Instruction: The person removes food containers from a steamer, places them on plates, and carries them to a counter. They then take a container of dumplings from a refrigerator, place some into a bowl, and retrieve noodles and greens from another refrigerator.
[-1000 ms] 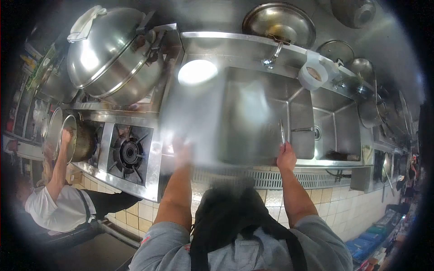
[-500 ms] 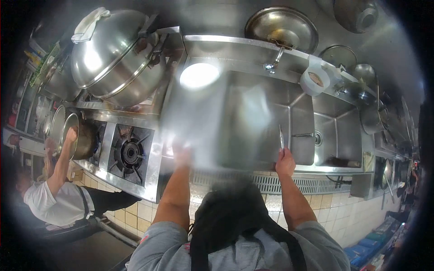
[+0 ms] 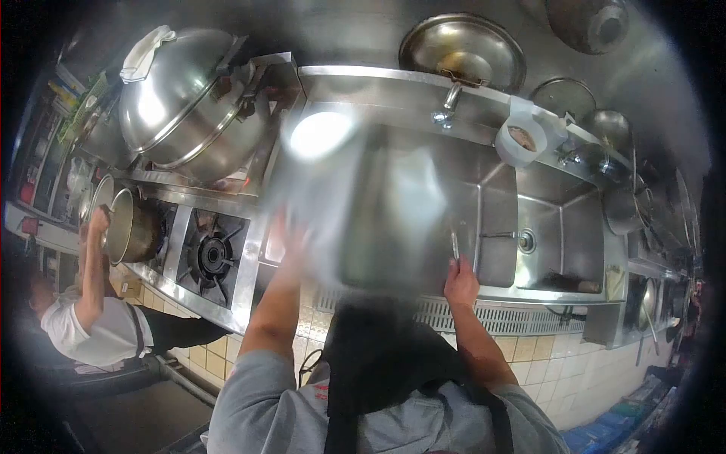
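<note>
Between my two hands a large, box-like shiny metal thing point(image 3: 393, 219) shows only as a smear, overlapping the sink and counter. My right hand point(image 3: 461, 284) is closed round the lower end of a thin bright metal strip point(image 3: 454, 242), which stands up along the right side of the smear. My left hand point(image 3: 291, 234) is at its left side, over the steel counter, with fingers blurred by motion. I cannot tell how the left fingers are set. Left of that hand is a gas burner point(image 3: 215, 256).
Right of the smear is a steel sink basin point(image 3: 541, 257). Behind it stand a faucet point(image 3: 448, 110), a white tub point(image 3: 522, 140) and a wide metal pan point(image 3: 461, 53). A domed steel vessel point(image 3: 185, 106) sits at back left. Another person point(image 3: 106, 318) grips a pot point(image 3: 134, 227) at the stove.
Both my hands and the smeared metal thing have shifted left, while the view has swung slightly. The other person's arm is still at the pot.
</note>
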Action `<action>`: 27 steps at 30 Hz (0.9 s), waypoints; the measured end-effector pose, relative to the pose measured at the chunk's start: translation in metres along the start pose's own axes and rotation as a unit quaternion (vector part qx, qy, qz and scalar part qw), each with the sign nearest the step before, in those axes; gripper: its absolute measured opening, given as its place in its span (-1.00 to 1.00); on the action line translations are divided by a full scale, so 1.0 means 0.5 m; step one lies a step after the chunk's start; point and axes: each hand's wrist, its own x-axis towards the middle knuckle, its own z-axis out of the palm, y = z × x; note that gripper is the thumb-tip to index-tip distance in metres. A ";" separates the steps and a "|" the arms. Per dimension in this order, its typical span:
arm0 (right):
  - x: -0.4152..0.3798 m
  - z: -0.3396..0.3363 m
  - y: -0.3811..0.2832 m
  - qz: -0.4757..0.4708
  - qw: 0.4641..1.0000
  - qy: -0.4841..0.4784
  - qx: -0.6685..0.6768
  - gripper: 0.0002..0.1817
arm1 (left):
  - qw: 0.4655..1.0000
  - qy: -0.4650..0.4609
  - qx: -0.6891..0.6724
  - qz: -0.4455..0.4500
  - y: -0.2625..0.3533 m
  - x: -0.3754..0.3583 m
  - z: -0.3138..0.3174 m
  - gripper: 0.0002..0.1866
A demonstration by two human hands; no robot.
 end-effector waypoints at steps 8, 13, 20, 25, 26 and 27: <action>-0.003 -0.001 -0.014 -0.015 0.999 0.047 -0.004 -0.57 | 0.969 0.196 0.149 0.019 -0.081 0.304 0.402 0.15; 0.000 0.016 -0.019 0.019 0.997 0.063 -0.041 -0.63 | 0.946 0.080 -0.124 -0.288 0.100 0.366 0.353 0.27; 0.005 0.020 -0.023 -0.005 0.995 0.088 -0.041 -0.65 | 0.883 -0.047 -0.327 -0.334 0.165 0.383 0.339 0.03; 0.006 0.028 -0.020 0.012 0.993 0.104 -0.048 -0.70 | 0.870 -0.004 -0.386 -0.307 0.076 0.396 0.370 -0.36; 0.008 0.030 -0.019 0.011 0.994 0.102 -0.048 -0.70 | 0.868 0.004 -0.394 -0.301 0.054 0.402 0.385 -0.44; 0.008 0.031 -0.018 0.010 0.994 0.107 -0.039 -0.70 | 0.868 0.012 -0.400 -0.295 0.023 0.406 0.410 -0.52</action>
